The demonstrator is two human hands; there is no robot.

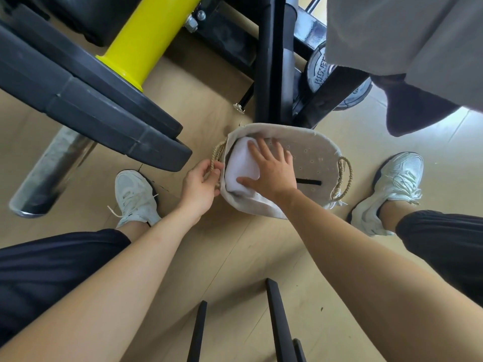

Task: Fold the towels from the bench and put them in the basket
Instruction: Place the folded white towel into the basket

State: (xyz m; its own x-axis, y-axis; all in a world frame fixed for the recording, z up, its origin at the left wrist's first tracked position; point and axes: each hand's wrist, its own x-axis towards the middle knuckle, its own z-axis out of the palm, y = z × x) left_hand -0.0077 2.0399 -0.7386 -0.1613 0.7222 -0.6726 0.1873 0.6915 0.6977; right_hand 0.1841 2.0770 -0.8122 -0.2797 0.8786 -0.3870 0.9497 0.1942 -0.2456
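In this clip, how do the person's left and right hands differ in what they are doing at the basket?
The left hand curls around the woven rope handle outside the basket; the right hand lies flat, fingers spread, on the white towel inside. The left has a closed grip; the right presses open-palmed. Both are bare and touch the same basket's left end.

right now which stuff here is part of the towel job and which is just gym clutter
Part of the job:
white towel, in the basket
basket, on the floor
left hand, gripping a rope handle
right hand, flat on the towel

Just lying about:
weight plates
yellow sleeve
black frame post
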